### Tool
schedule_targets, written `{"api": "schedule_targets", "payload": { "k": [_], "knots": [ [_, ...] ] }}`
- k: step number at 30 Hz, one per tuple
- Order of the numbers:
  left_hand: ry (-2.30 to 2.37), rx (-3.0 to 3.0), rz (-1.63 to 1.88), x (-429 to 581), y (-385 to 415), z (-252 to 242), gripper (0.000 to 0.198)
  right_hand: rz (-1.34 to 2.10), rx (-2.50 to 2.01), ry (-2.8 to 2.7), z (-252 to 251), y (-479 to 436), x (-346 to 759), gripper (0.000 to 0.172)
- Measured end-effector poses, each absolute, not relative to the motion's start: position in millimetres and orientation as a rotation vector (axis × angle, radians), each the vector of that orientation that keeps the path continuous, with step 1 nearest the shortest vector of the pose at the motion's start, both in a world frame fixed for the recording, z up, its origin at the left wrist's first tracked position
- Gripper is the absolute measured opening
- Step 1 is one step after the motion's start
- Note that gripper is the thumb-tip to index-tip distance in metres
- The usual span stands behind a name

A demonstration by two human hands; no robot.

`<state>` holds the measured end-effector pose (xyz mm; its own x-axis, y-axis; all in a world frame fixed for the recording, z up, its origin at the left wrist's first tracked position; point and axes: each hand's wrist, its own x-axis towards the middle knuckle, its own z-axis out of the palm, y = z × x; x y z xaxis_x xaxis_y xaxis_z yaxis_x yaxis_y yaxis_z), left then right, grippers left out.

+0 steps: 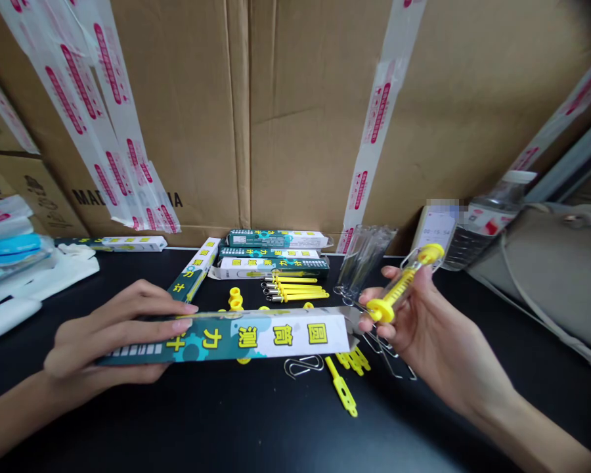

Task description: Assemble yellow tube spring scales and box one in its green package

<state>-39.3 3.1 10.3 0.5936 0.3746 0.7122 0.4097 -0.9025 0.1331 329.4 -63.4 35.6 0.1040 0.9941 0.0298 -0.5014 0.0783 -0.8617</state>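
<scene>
My left hand (pixel 123 328) is wrapped round a long, narrow printed carton (pixel 266 338), its right end open with a flap sticking out. Beside that open end, my right hand (pixel 428 322) grips a spring scale (pixel 398 289) with a clear tube, yellow end caps and a yellow graduated stem inside. The scale is tilted, its lower cap close to the carton's flap. Under and behind the carton lie yellow caps (pixel 235 299), metal S-hooks (pixel 303 366), a yellow flat stem (pixel 342 387) and bent wire hooks (pixel 387 355).
Several similar cartons (pixel 276 266) are stacked at the back, near yellow rods with springs (pixel 295 289) and clear tubes (pixel 362 259). A phone (pixel 436 230), a bottle (pixel 487 220) and a grey bag (pixel 546 263) stand right. Plastic packets (pixel 14 256) lie left. Large cardboard boxes (pixel 305 118) wall the back.
</scene>
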Motion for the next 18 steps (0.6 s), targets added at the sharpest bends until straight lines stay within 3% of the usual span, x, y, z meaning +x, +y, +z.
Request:
{"api": "schedule_targets", "payload": {
  "k": [5,18],
  "knots": [
    [-0.671,-2.810,-1.362,-34.1,2.1,10.4,0.057,1.267,-0.848,-0.782,35.0,-63.5,328.1,0.041],
    [-0.772,-2.923,-1.223,-45.0,-0.2,22.8,0.065,1.306,-0.906,-0.810,32.2,-66.6,328.3,0.046]
  ]
}}
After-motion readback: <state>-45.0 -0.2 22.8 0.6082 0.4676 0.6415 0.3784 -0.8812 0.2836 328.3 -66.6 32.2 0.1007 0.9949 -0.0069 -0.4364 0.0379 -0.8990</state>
